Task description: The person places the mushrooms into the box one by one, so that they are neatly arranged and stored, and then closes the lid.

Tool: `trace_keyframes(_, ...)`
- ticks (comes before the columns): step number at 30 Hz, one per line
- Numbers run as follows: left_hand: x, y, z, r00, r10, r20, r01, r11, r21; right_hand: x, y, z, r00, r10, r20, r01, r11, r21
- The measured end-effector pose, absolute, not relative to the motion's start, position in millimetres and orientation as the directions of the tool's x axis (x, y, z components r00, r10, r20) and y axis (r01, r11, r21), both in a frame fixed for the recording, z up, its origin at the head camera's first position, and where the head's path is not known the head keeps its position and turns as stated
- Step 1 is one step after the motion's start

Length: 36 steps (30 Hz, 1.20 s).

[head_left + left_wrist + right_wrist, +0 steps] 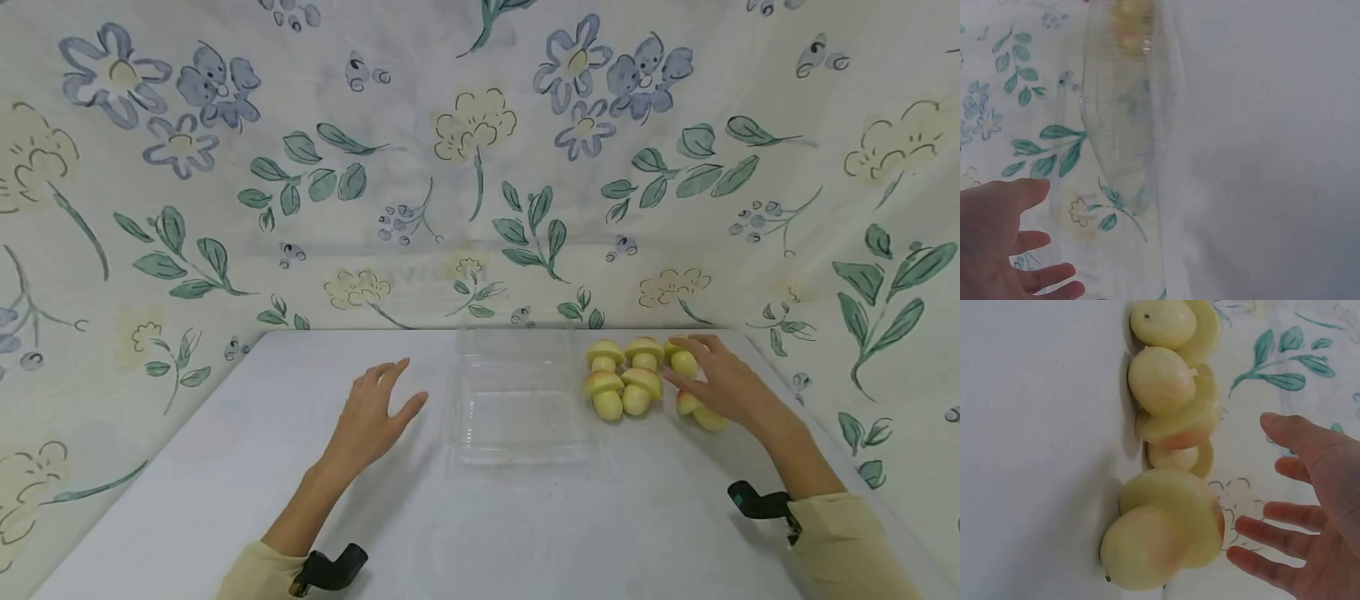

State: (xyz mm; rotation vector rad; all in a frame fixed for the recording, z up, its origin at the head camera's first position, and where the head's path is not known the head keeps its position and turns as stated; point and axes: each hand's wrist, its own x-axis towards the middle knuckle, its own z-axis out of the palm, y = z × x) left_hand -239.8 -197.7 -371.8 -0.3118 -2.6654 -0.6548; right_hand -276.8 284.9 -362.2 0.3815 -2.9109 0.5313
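Several yellow mushrooms (641, 382) lie right of the clear box (517, 429), perhaps grouped for easy reaching; the right hand (723, 382), fingers spread, is near them, and the left hand (370, 419), also spread, is empty.

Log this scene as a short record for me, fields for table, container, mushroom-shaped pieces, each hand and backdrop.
Table: white
Container: transparent, on the table
Mushroom-shaped pieces: six visible, yellow-green with reddish tinges, right of the container
Left hand: fingers apart, holding nothing, left of the container
Right hand: holding nothing, over the rightmost pieces
Backdrop: floral print
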Motion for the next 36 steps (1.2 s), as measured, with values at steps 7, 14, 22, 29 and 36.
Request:
trace_keyframes(7,-235,-195,-383,-0.908,0.109,0.404,0.324,0.796,0.512,-273,295,-360,-0.952,-0.253,0.172,-0.297,0.896,-0.329)
trace_keyframes(14,-231,-192,-395,-0.95,0.109,0.294,0.29,0.662,0.691,-273,303,-358,-0.947,-0.3,0.116,-0.322,0.886,-0.334)
trace_keyframes(22,-231,-191,-404,-0.981,0.17,0.091,0.149,0.373,0.916,-270,308,-355,-0.952,-0.307,-0.003,-0.281,0.875,-0.395)
trace_keyframes(29,-229,-187,-408,-0.978,0.196,0.069,0.121,0.27,0.955,-270,312,-358,-0.938,-0.343,-0.057,-0.288,0.858,-0.425)
trace_keyframes(36,-230,-183,-410,-0.98,0.18,0.079,0.124,0.253,0.959,-271,315,-361,-0.932,-0.357,-0.064,-0.293,0.846,-0.445)
